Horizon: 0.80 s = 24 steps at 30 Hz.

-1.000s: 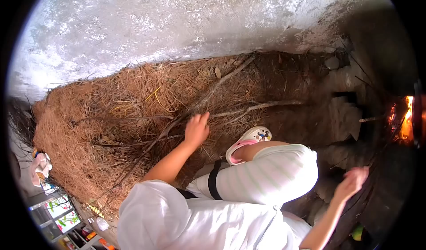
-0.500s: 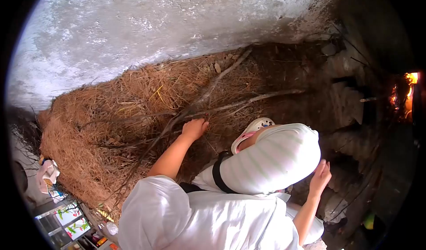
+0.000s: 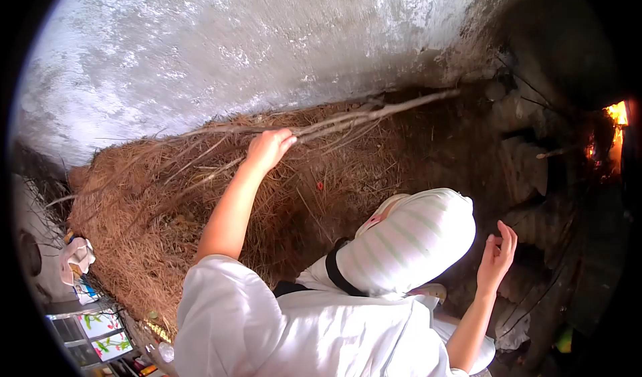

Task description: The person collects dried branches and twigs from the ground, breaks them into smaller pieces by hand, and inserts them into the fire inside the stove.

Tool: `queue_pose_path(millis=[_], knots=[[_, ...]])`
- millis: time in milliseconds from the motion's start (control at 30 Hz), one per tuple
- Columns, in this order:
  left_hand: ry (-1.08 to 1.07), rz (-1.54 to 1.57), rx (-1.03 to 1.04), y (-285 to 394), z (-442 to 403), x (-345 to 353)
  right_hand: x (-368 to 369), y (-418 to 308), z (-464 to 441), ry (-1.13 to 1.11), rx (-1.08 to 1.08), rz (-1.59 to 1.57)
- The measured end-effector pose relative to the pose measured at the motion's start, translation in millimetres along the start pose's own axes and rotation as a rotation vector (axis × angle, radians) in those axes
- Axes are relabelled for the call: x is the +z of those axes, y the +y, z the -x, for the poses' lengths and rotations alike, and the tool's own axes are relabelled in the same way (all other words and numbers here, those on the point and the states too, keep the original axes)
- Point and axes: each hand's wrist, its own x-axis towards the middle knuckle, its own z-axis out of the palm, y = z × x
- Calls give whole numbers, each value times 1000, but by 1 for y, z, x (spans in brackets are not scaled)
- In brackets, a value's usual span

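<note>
My left hand (image 3: 269, 149) is closed around a long, forked dry branch (image 3: 378, 113), whose thin twigs trail to the left. The branch lies over a heap of brown straw and dry needles (image 3: 160, 236), close to the wall. On the right, my right hand (image 3: 498, 253) is raised beside my knee, fingers loosely spread and slightly curled, with nothing in them. It is apart from the fire (image 3: 616, 133), which burns in a dark opening at the far right.
A rough whitewashed wall (image 3: 267, 56) runs behind the straw. A stick (image 3: 556, 153) pokes out of the fire opening. My bent knee in striped trousers (image 3: 408, 243) fills the middle. A crumpled pale cloth or bag (image 3: 77, 260) lies at the left.
My left hand has moved up and left, shifting the branch toward the wall. My right hand has moved slightly right and up, its fingers more spread.
</note>
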Motion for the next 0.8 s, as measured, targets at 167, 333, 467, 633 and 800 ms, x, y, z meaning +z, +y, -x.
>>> queue_pose_path(millis=[167, 333, 467, 633, 800], knots=[[-274, 48, -140, -9, 27, 7, -5, -2, -1, -22, -92, 28], [-348, 202, -149, 15, 41, -16, -12, -26, -19, -25, -156, 20], [-315, 137, -118, 26, 38, -35, -4, -66, -36, -68, -259, -32], [-187, 152, 104, 25, 29, -60, 16, -127, -44, -232, -437, -100], [-213, 102, 138, 40, 4, -92, 56, -170, -45, -407, -659, -117]])
